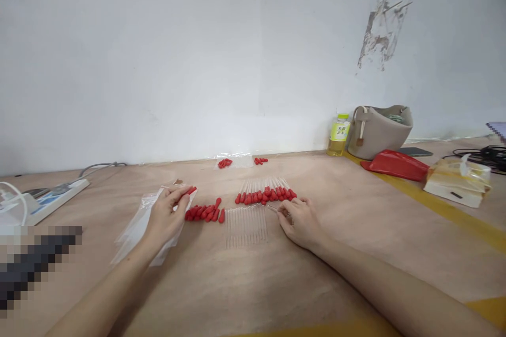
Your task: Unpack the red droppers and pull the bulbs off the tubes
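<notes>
My left hand (166, 213) pinches a red rubber dropper bulb (192, 190) above a stack of clear plastic bags (136, 221). Right of it lies a small heap of loose red bulbs (203, 213). A thin clear tube (272, 207) is between the fingertips of my right hand (301, 221), its end pointing left. Bare clear tubes (245, 227) lie side by side in a row between my hands. Just behind them, several droppers (264, 196) with red bulbs toward me and clear stems pointing away are lined up, near my right fingers.
By the wall lies a clear bag (241, 161) with small red bulbs beside it. To the right are a bottle (338, 136), a grey bag (379, 131), a red object (395, 164) and a tissue pack (458, 181). A power strip (59, 200) lies left.
</notes>
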